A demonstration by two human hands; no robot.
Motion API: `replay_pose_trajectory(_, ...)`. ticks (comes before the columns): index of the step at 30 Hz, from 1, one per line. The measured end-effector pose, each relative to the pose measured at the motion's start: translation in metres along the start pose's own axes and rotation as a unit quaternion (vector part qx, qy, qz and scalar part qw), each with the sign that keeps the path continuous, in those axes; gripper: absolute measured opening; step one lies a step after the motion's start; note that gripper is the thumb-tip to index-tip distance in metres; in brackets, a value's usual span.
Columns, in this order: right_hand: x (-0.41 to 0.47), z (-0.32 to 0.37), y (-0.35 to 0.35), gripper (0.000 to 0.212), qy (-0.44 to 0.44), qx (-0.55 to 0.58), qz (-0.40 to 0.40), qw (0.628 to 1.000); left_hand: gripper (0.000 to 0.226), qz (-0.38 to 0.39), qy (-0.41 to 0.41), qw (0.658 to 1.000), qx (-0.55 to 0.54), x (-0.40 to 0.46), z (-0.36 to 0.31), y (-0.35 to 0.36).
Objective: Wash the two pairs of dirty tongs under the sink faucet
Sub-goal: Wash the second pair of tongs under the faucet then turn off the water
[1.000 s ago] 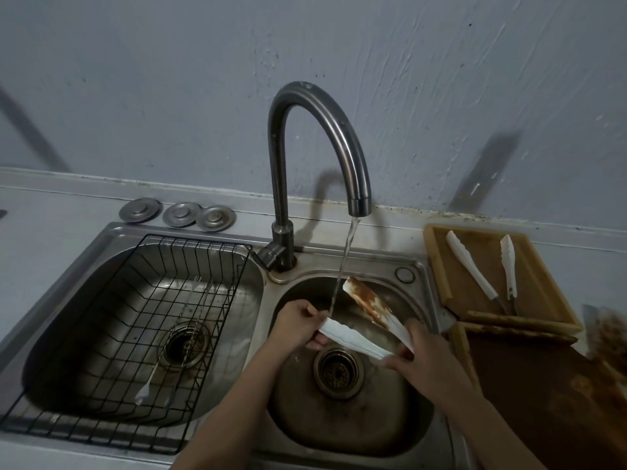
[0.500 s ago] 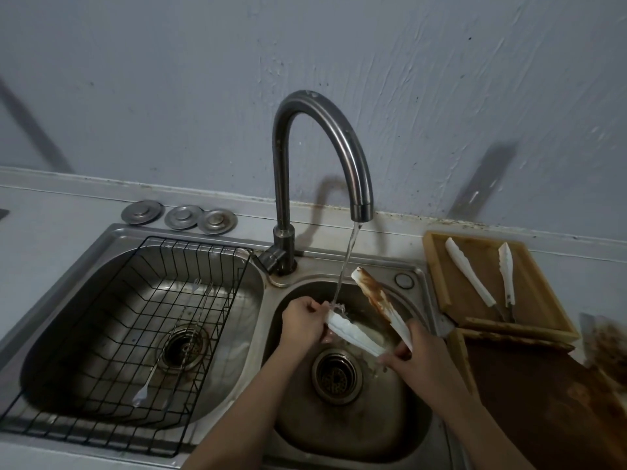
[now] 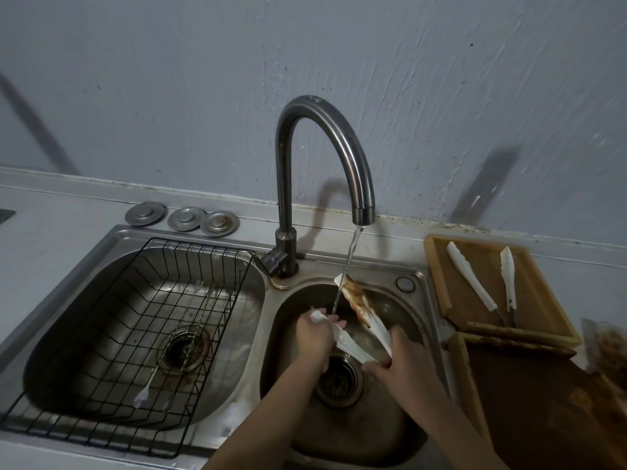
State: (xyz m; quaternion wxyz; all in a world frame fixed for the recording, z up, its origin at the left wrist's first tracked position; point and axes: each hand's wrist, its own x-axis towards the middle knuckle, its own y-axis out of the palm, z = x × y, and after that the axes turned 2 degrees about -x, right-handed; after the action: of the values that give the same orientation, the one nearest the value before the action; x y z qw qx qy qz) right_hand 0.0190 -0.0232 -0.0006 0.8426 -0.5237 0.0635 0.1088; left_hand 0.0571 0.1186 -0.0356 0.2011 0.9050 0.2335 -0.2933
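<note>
I see the dirty tongs (image 3: 359, 320) spread in a V over the right sink basin (image 3: 390, 432), under the thin stream of water (image 3: 346, 269) falling from the curved dark faucet (image 3: 325, 137). My left hand (image 3: 314, 337) is clenched around the tip of the near white arm, while my right hand (image 3: 402, 361) grips the hinge end; the far arm points up toward the spout and is smeared brown along its length, with the stream passing just beside it. Below the hands sits the drain strainer (image 3: 339, 381), partly covered by my left wrist. The second pair of tongs (image 3: 485, 286) lies open on a wooden tray (image 3: 543, 293) to the right of the sink, both white arms pointing toward the wall. In front of that tray sits a darker, stained board (image 3: 543, 401), and something brown and blurred shows at the right edge. The left basin holds a black wire rack (image 3: 142, 334) with a thin metal utensil (image 3: 169, 347) lying in it. Three round metal sink plugs (image 3: 185, 218) rest in a row on the pale grey surface (image 3: 51, 225) behind that basin. The wall (image 3: 169, 79) is rough, blue-grey plaster, grimy along the seam. I can read no writing or labels anywhere.
</note>
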Motion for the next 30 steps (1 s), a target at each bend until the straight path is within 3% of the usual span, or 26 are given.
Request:
replay_pose_trajectory(3,0.001,0.001,0.000,0.043,0.009,-0.009,0.002,1.000,0.039,0.017,0.079,0.973,0.216,0.005,-0.001,-0.011)
replay_pose_trajectory(5,0.004,0.001,0.000,0.041,0.015,-0.034,0.006,0.999,0.043,0.024,0.111,0.953,0.280,0.001,-0.003,-0.018)
replay_pose_trajectory(7,0.008,0.003,0.001,0.041,0.023,-0.059,0.018,0.998,0.033,0.019,0.164,0.948,0.271,-0.009,0.000,-0.021)
replay_pose_trajectory(9,0.013,0.007,0.003,0.041,0.023,-0.072,0.026,0.997,0.026,0.075,0.179,0.956,0.222,-0.012,0.008,-0.024)
replay_pose_trajectory(12,0.017,0.017,0.007,0.035,0.000,-0.089,0.026,0.996,0.023,0.256,0.066,0.955,0.139,-0.024,0.016,-0.020)
replay_pose_trajectory(13,0.017,0.020,0.008,0.033,-0.007,-0.097,0.031,0.995,0.025,0.277,0.042,0.951,0.135,-0.028,0.018,-0.019)
replay_pose_trajectory(15,0.015,0.025,0.012,0.033,-0.029,-0.088,0.058,0.994,0.025,0.256,0.020,0.958,0.125,-0.033,0.021,-0.018)
replay_pose_trajectory(18,0.016,0.024,0.016,0.040,-0.070,-0.042,0.141,0.987,0.022,0.164,0.000,0.979,0.124,-0.030,0.020,-0.021)
replay_pose_trajectory(20,0.018,0.022,0.010,0.024,-0.072,0.000,0.172,0.983,0.023,0.134,0.009,0.978,0.158,-0.030,0.013,-0.027)
replay_pose_trajectory(24,0.024,0.011,-0.005,0.020,-0.093,-0.030,0.024,0.995,0.021,0.131,0.017,0.968,0.213,-0.030,0.001,-0.040)
replay_pose_trajectory(26,0.025,0.007,-0.003,0.042,-0.163,-0.040,-0.020,0.986,0.024,0.131,0.038,0.951,0.276,-0.025,-0.007,-0.045)
replay_pose_trajectory(30,0.028,0.006,0.022,0.082,-0.333,-0.126,0.032,0.934,0.032,0.161,0.068,0.930,0.324,-0.028,-0.022,-0.045)
